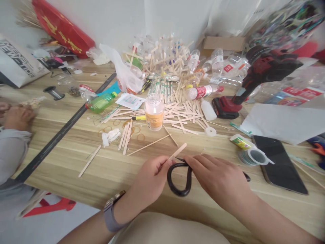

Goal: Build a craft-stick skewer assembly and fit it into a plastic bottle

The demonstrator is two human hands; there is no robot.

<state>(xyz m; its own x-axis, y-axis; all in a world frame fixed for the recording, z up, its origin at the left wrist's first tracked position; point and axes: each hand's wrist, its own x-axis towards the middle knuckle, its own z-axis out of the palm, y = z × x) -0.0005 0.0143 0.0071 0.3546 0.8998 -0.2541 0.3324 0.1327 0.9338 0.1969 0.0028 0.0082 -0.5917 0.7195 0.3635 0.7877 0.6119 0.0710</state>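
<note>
Between the thumb and fingers of my left hand (153,174) is a wooden craft stick (179,150), its rounded end pointing up and away from me. My right hand (220,174) is closed around a pair of black-handled scissors (186,191); one handle loop hangs below, between my hands. The scissors' tip meets or lies very close to the stick; whether it touches cannot be made out. Beyond my hands stands a clear jar (154,113) with an orange label. Thin round sticks (149,145) and a few flat craft sticks (125,138) lie before it.
Craft sticks (186,115) are heaped behind the jar, with plastic bottles (205,91) further back. A cordless drill (243,84) stands at right, near a phone (280,164) and a tape roll (254,156). A black strip (53,145) crosses the left side, where another person's hands (19,115) rest.
</note>
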